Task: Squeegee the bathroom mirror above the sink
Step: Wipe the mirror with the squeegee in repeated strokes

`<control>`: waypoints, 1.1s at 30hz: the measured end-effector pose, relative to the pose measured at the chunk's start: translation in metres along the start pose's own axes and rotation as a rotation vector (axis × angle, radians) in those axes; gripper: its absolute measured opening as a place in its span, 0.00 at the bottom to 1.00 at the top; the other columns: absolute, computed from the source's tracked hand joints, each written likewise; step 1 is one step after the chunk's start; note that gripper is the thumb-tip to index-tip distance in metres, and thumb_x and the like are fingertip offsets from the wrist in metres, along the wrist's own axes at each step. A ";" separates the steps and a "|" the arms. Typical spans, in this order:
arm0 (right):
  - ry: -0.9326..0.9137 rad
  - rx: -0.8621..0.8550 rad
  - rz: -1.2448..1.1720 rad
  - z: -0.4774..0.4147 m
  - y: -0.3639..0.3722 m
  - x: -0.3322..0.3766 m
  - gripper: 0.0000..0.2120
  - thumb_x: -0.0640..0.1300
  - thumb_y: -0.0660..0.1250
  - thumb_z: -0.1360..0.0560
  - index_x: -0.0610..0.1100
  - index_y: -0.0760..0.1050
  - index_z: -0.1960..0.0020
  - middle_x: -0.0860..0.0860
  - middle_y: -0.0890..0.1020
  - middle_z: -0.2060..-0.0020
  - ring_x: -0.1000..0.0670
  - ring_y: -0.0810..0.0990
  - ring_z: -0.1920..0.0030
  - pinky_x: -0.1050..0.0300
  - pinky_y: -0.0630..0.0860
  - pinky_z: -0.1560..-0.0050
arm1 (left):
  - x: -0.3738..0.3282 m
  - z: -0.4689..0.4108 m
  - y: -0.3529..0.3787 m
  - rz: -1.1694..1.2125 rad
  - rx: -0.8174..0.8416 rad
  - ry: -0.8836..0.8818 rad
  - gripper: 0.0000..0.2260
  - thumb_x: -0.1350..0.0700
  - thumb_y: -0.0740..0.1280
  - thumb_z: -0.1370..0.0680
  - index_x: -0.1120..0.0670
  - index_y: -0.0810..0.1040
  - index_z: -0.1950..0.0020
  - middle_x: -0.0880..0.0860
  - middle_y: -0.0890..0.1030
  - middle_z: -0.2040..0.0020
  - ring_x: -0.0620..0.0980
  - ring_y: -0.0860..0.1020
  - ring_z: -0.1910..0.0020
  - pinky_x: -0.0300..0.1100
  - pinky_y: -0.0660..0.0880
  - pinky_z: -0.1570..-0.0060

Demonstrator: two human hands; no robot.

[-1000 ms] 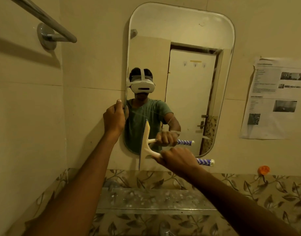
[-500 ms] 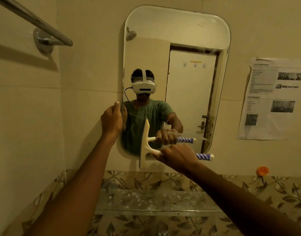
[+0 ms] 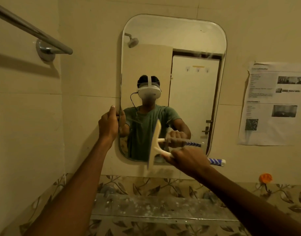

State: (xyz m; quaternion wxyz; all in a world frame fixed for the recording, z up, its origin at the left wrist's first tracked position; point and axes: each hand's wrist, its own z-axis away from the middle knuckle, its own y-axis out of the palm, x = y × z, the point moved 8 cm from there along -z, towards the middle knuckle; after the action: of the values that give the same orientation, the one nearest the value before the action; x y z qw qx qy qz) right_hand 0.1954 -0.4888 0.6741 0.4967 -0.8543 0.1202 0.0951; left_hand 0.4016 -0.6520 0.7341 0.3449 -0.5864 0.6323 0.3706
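The right hand (image 3: 189,159) is wrapped tight around the handle of the squeegee (image 3: 155,145), whose pale blade stands nearly upright just left of the knuckles, against the lower part of the mirror (image 3: 180,40) and overhanging its bottom edge. The blue-and-white striped handle end pokes out to the right of that fist. The left hand (image 3: 108,123) is curled onto the mirror's left edge, thumb on the wall side, fingers on the glass. A speckled shelf (image 3: 154,208) lies below both hands.
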 end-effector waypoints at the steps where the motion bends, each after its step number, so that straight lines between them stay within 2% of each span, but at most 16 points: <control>1: -0.036 -0.033 -0.011 -0.012 -0.006 0.015 0.20 0.62 0.52 0.19 0.50 0.75 0.50 0.53 0.77 0.64 0.54 0.77 0.67 0.58 0.78 0.63 | 0.000 0.001 0.000 0.016 0.004 -0.010 0.20 0.45 0.51 0.17 0.49 0.75 0.62 0.52 0.79 0.60 0.52 0.79 0.56 0.52 0.77 0.47; 3: -0.097 -0.110 0.009 -0.036 -0.015 0.044 0.20 0.61 0.53 0.19 0.48 0.76 0.50 0.53 0.75 0.65 0.53 0.76 0.67 0.57 0.75 0.65 | 0.000 0.003 0.001 0.050 0.015 -0.033 0.21 0.43 0.50 0.17 0.49 0.76 0.61 0.54 0.81 0.57 0.55 0.80 0.52 0.53 0.78 0.46; 7: -0.083 -0.135 0.013 -0.064 -0.024 0.066 0.26 0.64 0.50 0.20 0.46 0.79 0.50 0.50 0.79 0.62 0.51 0.79 0.64 0.54 0.78 0.62 | -0.002 0.007 0.002 0.063 0.017 -0.050 0.24 0.43 0.46 0.16 0.50 0.75 0.62 0.52 0.80 0.62 0.51 0.78 0.60 0.52 0.77 0.47; 10: -0.022 -0.113 -0.022 -0.057 -0.022 0.044 0.26 0.63 0.50 0.20 0.46 0.78 0.50 0.51 0.78 0.62 0.52 0.77 0.63 0.57 0.73 0.63 | -0.002 0.007 0.001 0.072 0.019 -0.060 0.24 0.43 0.46 0.17 0.50 0.76 0.61 0.52 0.80 0.61 0.53 0.79 0.57 0.55 0.77 0.44; 14: 0.099 -0.047 -0.122 -0.025 -0.004 -0.009 0.26 0.64 0.50 0.21 0.48 0.79 0.50 0.52 0.79 0.61 0.53 0.78 0.64 0.56 0.80 0.59 | 0.002 0.004 0.001 0.078 0.018 -0.056 0.24 0.42 0.47 0.17 0.49 0.76 0.61 0.54 0.81 0.59 0.60 0.80 0.49 0.59 0.76 0.42; 16: 0.175 -0.029 -0.172 -0.014 0.006 -0.026 0.25 0.65 0.52 0.21 0.49 0.79 0.53 0.52 0.80 0.63 0.54 0.78 0.64 0.59 0.78 0.60 | 0.003 0.004 0.001 0.085 0.010 -0.050 0.24 0.42 0.48 0.17 0.49 0.76 0.61 0.55 0.81 0.58 0.60 0.80 0.49 0.60 0.76 0.42; 20: 0.225 -0.077 -0.150 -0.008 0.011 -0.025 0.27 0.67 0.49 0.23 0.50 0.78 0.58 0.53 0.76 0.69 0.56 0.73 0.70 0.65 0.68 0.68 | 0.005 0.004 0.000 0.086 0.005 -0.044 0.23 0.42 0.48 0.17 0.48 0.77 0.60 0.56 0.82 0.55 0.59 0.80 0.49 0.59 0.76 0.43; 23: 0.198 -0.141 -0.191 -0.011 -0.002 -0.015 0.31 0.69 0.44 0.25 0.50 0.77 0.61 0.53 0.75 0.71 0.55 0.73 0.71 0.63 0.71 0.68 | 0.003 0.004 0.000 0.066 -0.017 -0.012 0.22 0.43 0.49 0.17 0.48 0.77 0.61 0.57 0.82 0.53 0.57 0.80 0.49 0.57 0.77 0.43; 26: 0.189 -0.185 -0.191 -0.021 -0.017 -0.012 0.25 0.65 0.49 0.21 0.51 0.75 0.61 0.54 0.73 0.72 0.56 0.70 0.73 0.62 0.72 0.69 | 0.002 0.006 0.001 0.066 -0.023 -0.005 0.22 0.43 0.49 0.17 0.49 0.76 0.61 0.58 0.82 0.52 0.58 0.80 0.48 0.59 0.76 0.42; 28: 0.215 -0.178 -0.177 -0.021 -0.016 -0.018 0.24 0.65 0.49 0.21 0.52 0.72 0.64 0.54 0.72 0.74 0.56 0.70 0.74 0.61 0.73 0.70 | 0.003 0.004 0.001 0.066 -0.019 -0.008 0.22 0.43 0.49 0.17 0.49 0.76 0.61 0.58 0.82 0.52 0.58 0.80 0.48 0.59 0.76 0.42; 33: 0.332 -0.112 -0.286 0.009 0.016 -0.041 0.27 0.65 0.50 0.21 0.49 0.75 0.65 0.53 0.73 0.74 0.56 0.70 0.74 0.65 0.65 0.71 | 0.006 0.003 0.002 0.064 -0.012 -0.030 0.23 0.42 0.48 0.17 0.49 0.76 0.61 0.57 0.82 0.53 0.58 0.80 0.48 0.58 0.76 0.42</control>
State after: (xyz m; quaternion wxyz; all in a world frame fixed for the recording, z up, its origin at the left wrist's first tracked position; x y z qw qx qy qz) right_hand 0.1516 -0.4843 0.6679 0.4303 -0.8928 0.0727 -0.1115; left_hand 0.3990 -0.6523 0.7273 0.3389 -0.5622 0.6433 0.3940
